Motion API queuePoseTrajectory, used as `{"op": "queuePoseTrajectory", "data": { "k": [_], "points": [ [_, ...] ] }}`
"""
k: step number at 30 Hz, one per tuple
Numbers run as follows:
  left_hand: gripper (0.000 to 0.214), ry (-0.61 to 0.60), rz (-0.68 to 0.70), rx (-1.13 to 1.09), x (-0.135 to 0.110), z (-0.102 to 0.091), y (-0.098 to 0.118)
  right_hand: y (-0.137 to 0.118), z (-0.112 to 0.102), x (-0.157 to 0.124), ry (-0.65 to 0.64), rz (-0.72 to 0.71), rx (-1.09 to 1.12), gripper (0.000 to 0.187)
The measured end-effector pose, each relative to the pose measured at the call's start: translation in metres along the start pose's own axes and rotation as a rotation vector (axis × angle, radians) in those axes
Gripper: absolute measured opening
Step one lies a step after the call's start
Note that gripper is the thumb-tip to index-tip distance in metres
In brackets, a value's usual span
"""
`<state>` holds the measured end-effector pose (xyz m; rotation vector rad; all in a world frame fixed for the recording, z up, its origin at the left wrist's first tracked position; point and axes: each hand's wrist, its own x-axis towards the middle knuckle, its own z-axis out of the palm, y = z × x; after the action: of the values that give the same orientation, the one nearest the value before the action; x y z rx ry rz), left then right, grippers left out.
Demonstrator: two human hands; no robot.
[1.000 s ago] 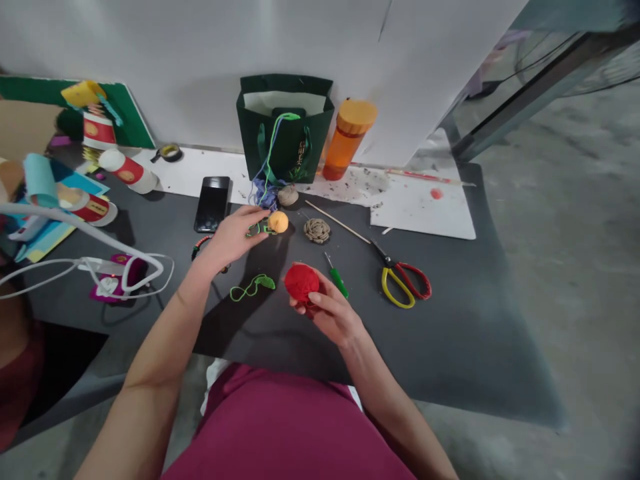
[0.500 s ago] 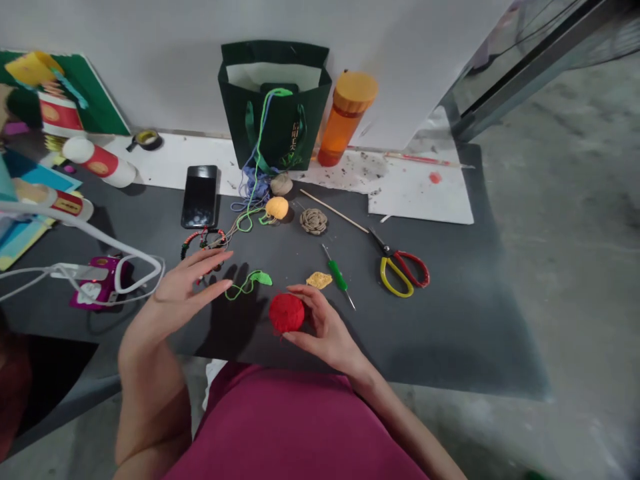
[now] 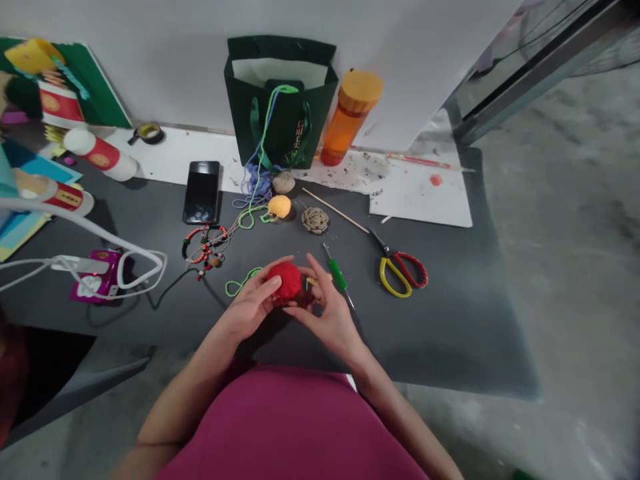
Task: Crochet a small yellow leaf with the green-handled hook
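Observation:
A red ball of yarn (image 3: 286, 283) is held in my left hand (image 3: 253, 300), thumb on the near side and fingers behind it. My right hand (image 3: 327, 310) is just right of the ball with its fingers apart, the thumb tip close under the ball. Behind my hands lies a small yellow crocheted piece (image 3: 313, 280), partly hidden by the right fingers. Green yarn (image 3: 235, 287) trails out from behind the left hand, which hides the green piece attached to it. A green-handled crochet hook (image 3: 339, 275) lies right of my right hand.
Scissors (image 3: 397, 270) lie to the right, a thin stick (image 3: 335, 210) behind. Further back are a brown crocheted rose (image 3: 315, 220), a yellow yarn ball (image 3: 279, 207), a phone (image 3: 201, 193), a dark green bag (image 3: 265, 127) and an orange bottle (image 3: 345, 127). Left are a beaded bracelet (image 3: 205, 247) and a purple power socket (image 3: 103, 277).
My left hand has come right and taken hold of the red yarn ball. The ball is slightly farther from my body, and my right fingers have opened away from it.

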<state>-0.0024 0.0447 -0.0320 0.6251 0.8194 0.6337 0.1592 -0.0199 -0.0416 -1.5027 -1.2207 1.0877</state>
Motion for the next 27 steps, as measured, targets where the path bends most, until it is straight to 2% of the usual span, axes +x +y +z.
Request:
{"op": "queuePoseTrajectory", "data": {
  "k": [4,8,11,13,17,22,24,26,27],
  "points": [
    [0.056,-0.013,-0.012,-0.167,0.005,-0.001,-0.002,0.005,-0.006,0.001,0.062,0.143,0.003,0.022],
    [0.052,0.035,-0.036,-0.204,0.007,0.000,0.001,-0.005,-0.016,0.000,0.082,0.183,0.137,0.026],
    [0.037,0.085,-0.096,-0.258,0.012,-0.001,0.003,-0.012,-0.028,-0.003,-0.002,0.212,0.305,0.033],
    [0.031,0.133,-0.082,-0.272,0.014,-0.003,0.004,-0.013,-0.037,-0.007,-0.053,0.212,0.432,0.036],
    [0.042,0.180,0.055,-0.221,0.015,-0.007,0.009,-0.011,-0.051,-0.014,-0.145,0.019,0.677,0.028],
    [0.053,0.227,0.193,-0.071,0.021,-0.013,0.021,-0.009,-0.055,-0.012,-0.428,-0.228,0.952,0.032],
    [0.055,0.259,0.277,0.135,0.028,-0.017,0.024,-0.008,-0.054,-0.011,-0.601,-0.328,1.053,0.040],
    [0.055,0.301,0.392,0.482,0.035,-0.021,0.027,-0.007,-0.054,-0.015,-0.748,-0.434,1.124,0.044],
    [0.055,0.325,0.447,0.657,0.039,-0.023,0.028,-0.005,-0.055,-0.018,-0.772,-0.468,1.138,0.044]
  ]
}}
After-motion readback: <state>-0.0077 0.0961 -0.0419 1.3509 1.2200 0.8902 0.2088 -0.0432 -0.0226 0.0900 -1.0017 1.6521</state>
